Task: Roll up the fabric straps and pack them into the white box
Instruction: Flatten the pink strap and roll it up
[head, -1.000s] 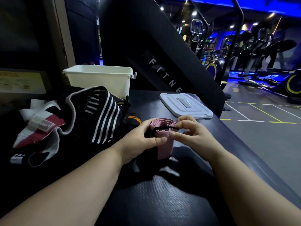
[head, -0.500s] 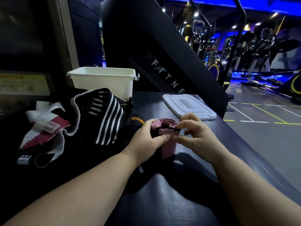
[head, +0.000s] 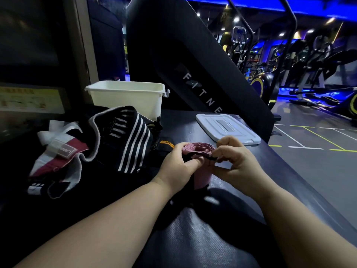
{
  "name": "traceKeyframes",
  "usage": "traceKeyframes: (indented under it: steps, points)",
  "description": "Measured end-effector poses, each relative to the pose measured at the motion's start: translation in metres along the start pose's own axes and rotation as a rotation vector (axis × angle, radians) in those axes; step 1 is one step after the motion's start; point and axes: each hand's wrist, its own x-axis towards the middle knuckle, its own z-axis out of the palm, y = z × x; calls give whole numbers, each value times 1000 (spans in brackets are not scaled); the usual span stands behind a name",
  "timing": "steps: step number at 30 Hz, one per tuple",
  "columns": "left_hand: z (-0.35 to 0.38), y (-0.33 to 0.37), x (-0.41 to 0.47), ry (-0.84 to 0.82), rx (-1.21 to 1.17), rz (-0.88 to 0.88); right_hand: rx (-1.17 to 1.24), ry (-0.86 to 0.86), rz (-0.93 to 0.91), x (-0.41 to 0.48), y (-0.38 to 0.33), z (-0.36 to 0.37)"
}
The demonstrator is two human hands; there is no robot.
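A pink fabric strap (head: 199,147) stands as an upright roll on the dark mat, with a thin black cord across its top. My left hand (head: 178,165) grips the roll from the left. My right hand (head: 234,161) pinches the black cord at the roll's right side. The open white box (head: 127,97) stands behind, at the back left. A pile of loose straps lies to the left: a black one with white stripes (head: 133,140), a white and dark-red one (head: 61,153), and a black one with orange trim (head: 164,145).
The box's white lid (head: 228,129) lies flat on the mat to the right of the box. A large black slanted machine panel (head: 193,74) rises behind. The mat's right edge drops to the gym floor (head: 318,161), with exercise machines beyond.
Both hands keep hold of the pink roll. My right hand has drawn the black cord slightly rightward across its top. The view has shifted a little.
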Motion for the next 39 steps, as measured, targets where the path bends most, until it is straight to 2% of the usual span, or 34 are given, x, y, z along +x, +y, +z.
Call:
traceKeyframes:
  steps: [7, 11, 17, 22, 26, 32, 35, 39]
  points:
    - [-3, -2, 1, 10, -2, 19, -40, -73, 6, 0, -6, -12]
    - [-8, -5, 1, -48, -65, 42, -83, -6, 37, 0, -4, -11]
    - [-15, 1, -2, 61, 93, 350, -100, 17, 66, -1, -2, -8]
    - [-25, 6, 0, 58, 145, 430, -85, -6, 90, -1, 0, -7]
    - [-29, 8, 0, 58, 276, 491, -93, -26, 91, -1, -1, -6]
    - [-43, 14, 5, -69, 400, 486, -69, -48, 46, -1, -4, -1]
    - [-48, 17, 4, -147, 404, 461, -56, -68, 66, -1, -5, 0]
    - [-46, 16, 3, -166, 381, 476, -33, -66, 86, -1, -5, 0]
